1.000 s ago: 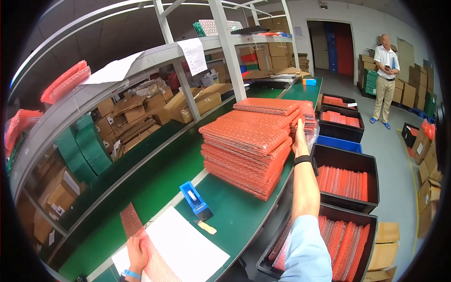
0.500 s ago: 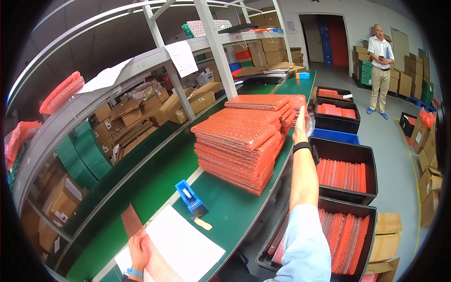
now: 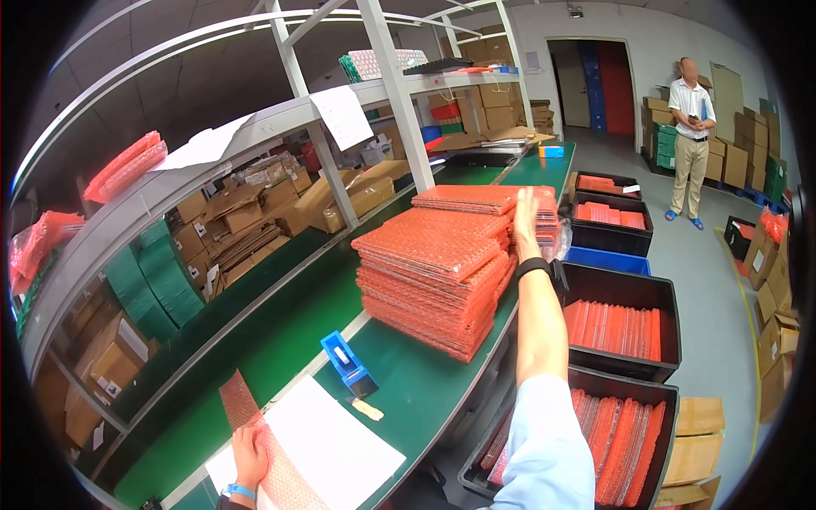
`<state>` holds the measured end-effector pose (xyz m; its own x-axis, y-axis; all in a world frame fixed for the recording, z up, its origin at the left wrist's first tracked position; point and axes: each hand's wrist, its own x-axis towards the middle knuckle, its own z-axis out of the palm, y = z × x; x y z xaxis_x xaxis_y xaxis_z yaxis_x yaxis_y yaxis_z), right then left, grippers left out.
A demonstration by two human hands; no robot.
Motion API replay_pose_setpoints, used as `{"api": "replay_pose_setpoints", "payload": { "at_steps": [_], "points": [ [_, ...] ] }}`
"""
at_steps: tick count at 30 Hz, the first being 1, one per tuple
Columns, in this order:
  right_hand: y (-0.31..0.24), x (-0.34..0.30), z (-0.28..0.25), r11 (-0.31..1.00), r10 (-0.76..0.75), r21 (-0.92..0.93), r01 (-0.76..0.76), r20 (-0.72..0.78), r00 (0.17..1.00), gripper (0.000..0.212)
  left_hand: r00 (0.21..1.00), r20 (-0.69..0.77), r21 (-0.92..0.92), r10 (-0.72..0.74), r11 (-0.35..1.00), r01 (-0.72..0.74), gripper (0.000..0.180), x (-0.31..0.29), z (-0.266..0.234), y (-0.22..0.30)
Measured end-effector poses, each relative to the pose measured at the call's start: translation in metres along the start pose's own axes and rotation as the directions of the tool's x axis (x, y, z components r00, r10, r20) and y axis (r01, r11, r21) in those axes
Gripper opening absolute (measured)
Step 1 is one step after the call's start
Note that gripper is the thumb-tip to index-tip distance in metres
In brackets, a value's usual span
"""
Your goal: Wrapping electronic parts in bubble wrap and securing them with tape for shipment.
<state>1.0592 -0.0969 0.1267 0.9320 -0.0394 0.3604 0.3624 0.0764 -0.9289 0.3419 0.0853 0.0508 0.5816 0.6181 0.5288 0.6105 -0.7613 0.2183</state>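
My left hand [image 3: 250,456] is closed on a strip of red bubble wrap [image 3: 285,476] at the lower left, partly over white sheets [image 3: 336,438]. With fingers stretched out, my right hand [image 3: 526,223] rests flat against the right side of the far part of a tall pile of red bubble-wrapped flat packs [image 3: 429,285]. The pile stands on the green workbench [image 3: 416,382], its layers slightly uneven. Between the pile and the sheets lies a blue tape dispenser [image 3: 347,364], beside a small yellowish scrap [image 3: 367,410].
Black crates [image 3: 671,327] holding red wrapped packs line the bench's right side, with a blue bin [image 3: 608,260] among them. A grey shelf frame [image 3: 395,93] runs along the left. A person [image 3: 690,140] stands at the far right near cardboard boxes [image 3: 752,144].
My right hand has shifted left, now against the side of the far packs. My left hand keeps its hold on the bubble wrap. The view has tilted slightly.
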Motion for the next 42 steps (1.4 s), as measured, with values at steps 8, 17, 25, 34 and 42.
{"api": "replay_pose_setpoints", "payload": {
  "at_steps": [8, 17, 25, 34, 42],
  "points": [
    [-0.076, -0.040, -0.020, 0.963, -0.127, -0.224, 0.147, 0.100, 0.987, 0.073, 1.000, -0.005, -0.034, 0.010, 0.999, -0.010, 0.025, 0.001, -0.006, -0.018],
    [-0.240, -0.205, -0.013, 0.468, 0.215, -0.455, 0.758, 0.890, 0.402, 0.095, 1.000, -0.022, -0.076, -0.022, 0.997, 0.021, 0.025, -0.020, -0.022, -0.057],
    [-0.251, -0.232, 0.008, 0.411, 0.363, -0.550, 0.727, 0.830, 0.423, 0.106, 0.999, -0.038, -0.098, -0.024, 0.995, 0.020, 0.025, -0.040, -0.033, -0.085],
    [-0.264, -0.252, 0.009, 0.608, 0.217, -0.522, 0.598, 0.834, 0.508, 0.109, 0.997, -0.042, -0.112, -0.061, 0.992, 0.056, 0.025, -0.052, -0.045, -0.096],
    [-0.276, -0.176, 0.014, 0.566, 0.065, -0.520, 0.640, 0.802, 0.594, 0.101, 0.998, -0.041, -0.128, -0.045, 0.991, 0.039, 0.027, -0.038, -0.040, -0.093]
  ]
}}
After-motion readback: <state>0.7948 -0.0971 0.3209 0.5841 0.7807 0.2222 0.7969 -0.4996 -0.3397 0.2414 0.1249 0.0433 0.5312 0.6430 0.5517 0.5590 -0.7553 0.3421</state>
